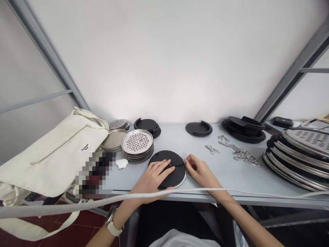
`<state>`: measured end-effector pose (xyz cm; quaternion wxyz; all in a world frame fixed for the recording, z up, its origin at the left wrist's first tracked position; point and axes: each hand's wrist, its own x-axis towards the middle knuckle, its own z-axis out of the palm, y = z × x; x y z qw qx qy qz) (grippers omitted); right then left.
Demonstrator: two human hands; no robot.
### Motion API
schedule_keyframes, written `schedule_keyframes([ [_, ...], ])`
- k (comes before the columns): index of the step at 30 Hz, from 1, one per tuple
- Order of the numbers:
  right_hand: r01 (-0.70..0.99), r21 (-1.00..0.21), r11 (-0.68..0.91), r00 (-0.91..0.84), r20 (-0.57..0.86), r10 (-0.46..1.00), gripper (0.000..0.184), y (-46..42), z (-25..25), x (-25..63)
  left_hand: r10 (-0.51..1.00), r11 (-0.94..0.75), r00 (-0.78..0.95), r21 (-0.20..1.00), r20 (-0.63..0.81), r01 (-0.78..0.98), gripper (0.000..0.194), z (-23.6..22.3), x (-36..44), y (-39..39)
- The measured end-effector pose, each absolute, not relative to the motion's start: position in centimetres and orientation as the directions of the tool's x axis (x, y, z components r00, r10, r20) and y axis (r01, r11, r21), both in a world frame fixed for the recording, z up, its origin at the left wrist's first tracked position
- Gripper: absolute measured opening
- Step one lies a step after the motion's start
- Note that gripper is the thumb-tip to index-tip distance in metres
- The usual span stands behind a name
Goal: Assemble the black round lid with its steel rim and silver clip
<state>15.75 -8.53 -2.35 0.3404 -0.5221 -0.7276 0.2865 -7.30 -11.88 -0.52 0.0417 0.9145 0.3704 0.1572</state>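
Note:
A round black disc [168, 178] with a pale metal rim lies near the table's front edge. My left hand [154, 175] rests flat on its top, fingers spread and thumb by the near rim. At the disc's right edge, my right hand [196, 168] pinches a small shiny metal clip [184, 161]; most of it is hidden by the fingertips. Loose wire clips [212, 149] lie to the right of that hand, with a larger heap of clips [245, 157] beyond. Left of the disc stands a stack of perforated metal discs [137, 142].
Black discs with raised rims [199, 128] sit along the wall. Large metal-rimmed plates [300, 161] are piled at the right. A cream bag [56, 151] occupies the left side, near crumpled white tissue [122, 163]. A white cord [200, 189] crosses in front of my forearms.

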Motion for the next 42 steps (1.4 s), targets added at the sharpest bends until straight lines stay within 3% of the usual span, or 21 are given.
schedule_keyframes([
  [8,0.512,-0.829,0.223,-0.168,0.158,0.973,0.035,-7.80,-2.80,15.26,0.690,-0.722,0.675,0.186,0.261,0.666,0.060,-0.54,-7.33,-11.92],
  [22,0.518,-0.813,0.265,-0.174,0.203,0.964,0.033,-8.29,-2.97,15.37,0.687,-0.723,0.666,0.180,0.289,0.667,0.056,-0.89,-7.27,-11.82],
  [42,0.662,-0.674,0.328,-0.233,0.231,0.945,0.031,-8.20,-2.69,15.20,0.684,-0.724,0.663,0.175,0.304,0.667,0.055,-0.79,-7.18,-11.88],
])
